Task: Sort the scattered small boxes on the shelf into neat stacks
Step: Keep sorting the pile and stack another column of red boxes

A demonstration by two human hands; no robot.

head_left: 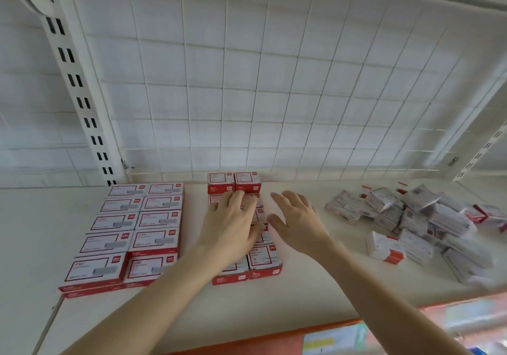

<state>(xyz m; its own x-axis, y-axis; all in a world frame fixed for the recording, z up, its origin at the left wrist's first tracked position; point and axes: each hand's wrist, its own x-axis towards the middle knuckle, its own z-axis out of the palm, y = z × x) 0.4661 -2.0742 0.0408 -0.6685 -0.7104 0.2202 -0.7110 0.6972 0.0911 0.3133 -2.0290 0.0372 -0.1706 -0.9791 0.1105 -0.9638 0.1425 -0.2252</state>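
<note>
Left hand [233, 223] lies flat, fingers spread, on the middle boxes [264, 258]; right hand [297, 221] hovers beside it, fingers splayed, holding nothing.

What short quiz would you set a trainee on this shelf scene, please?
1. True or false: the left hand rests on the middle block of boxes.
2. Where on the shelf does the heap of loose boxes lie? A: at its left end. B: to the right of both hands. C: between the two neat blocks.
3. How many columns does the left block have?
Key: 1 true; 2 B; 3 two.
</note>
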